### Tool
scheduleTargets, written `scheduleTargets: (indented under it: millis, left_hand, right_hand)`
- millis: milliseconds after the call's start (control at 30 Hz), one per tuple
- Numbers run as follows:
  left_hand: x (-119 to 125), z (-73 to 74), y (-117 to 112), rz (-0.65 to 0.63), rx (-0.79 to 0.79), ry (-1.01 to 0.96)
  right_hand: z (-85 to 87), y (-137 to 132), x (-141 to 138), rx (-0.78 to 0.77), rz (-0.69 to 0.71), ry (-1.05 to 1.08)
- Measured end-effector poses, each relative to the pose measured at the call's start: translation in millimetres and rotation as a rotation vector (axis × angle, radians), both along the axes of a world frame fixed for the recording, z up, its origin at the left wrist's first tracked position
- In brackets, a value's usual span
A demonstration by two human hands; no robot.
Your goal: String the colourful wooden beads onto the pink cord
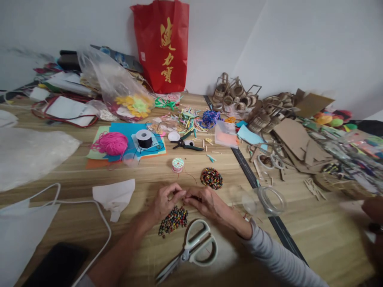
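Observation:
My left hand (167, 201) and my right hand (207, 202) meet over the table, thumbs and fingers pinched close together. Whatever lies between their fingertips is too small to make out. Just below them is a loose pile of multicoloured beads (173, 220). Beyond my right hand lies a coiled string of similar beads (212, 178). A small spool (178, 164) with a glittery top stands past my fingers, and thin reddish thread trails from it towards my hands. White-handled scissors (188, 252) rest nearest me, blades slightly apart and pointing lower left.
Left are pink yarn (113, 143), a black cord spool (144, 138), white paper (115, 195) and a dark phone (56, 265). Pliers (187, 143) lie ahead. To the right are a clear tubing coil (273, 200), cardboard (299, 145) and small baskets (236, 93). Another person's hand (372, 209) shows far right.

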State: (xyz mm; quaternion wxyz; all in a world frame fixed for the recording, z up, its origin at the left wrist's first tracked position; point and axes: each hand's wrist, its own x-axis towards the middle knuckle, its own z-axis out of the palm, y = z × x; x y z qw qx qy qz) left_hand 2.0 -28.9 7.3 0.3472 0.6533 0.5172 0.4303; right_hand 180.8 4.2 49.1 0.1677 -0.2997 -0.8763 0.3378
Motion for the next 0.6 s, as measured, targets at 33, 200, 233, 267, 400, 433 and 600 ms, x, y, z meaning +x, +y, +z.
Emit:
scheduleTargets:
  millis: [33,200,233,267,400,433,600]
  left_hand:
    - [0,-0.7,0,-0.023,-0.002,0.005]
    - [2,-1.3,-2,-0.1,-0.026,0.014]
    - [2,-0.7,-3,-0.107,-0.024,0.01]
    - [2,-0.1,-4,-0.116,-0.022,0.005]
    - [5,1.1,-7,-0.159,-0.032,-0.008]
    - [6,0.9,-7,-0.166,-0.033,-0.011]
    - [5,-1.7,-6,-0.2,-0.028,-0.017]
  right_hand:
    - [3.0,-2,4,-0.023,0.022,0.001]
    - [8.5,-20,16,-0.153,-0.085,0.01]
    - [7.3,-22,16,-0.195,-0.116,0.025]
    - [5.7,-25,15,-0.229,-0.147,0.041]
    - [-1.4,-29,4,-0.304,-0.258,0.079]
    - [-2.8,-29,2,-0.304,-0.278,0.089]
    - [-1.1,-31,7,-0.252,-0.244,0.072]
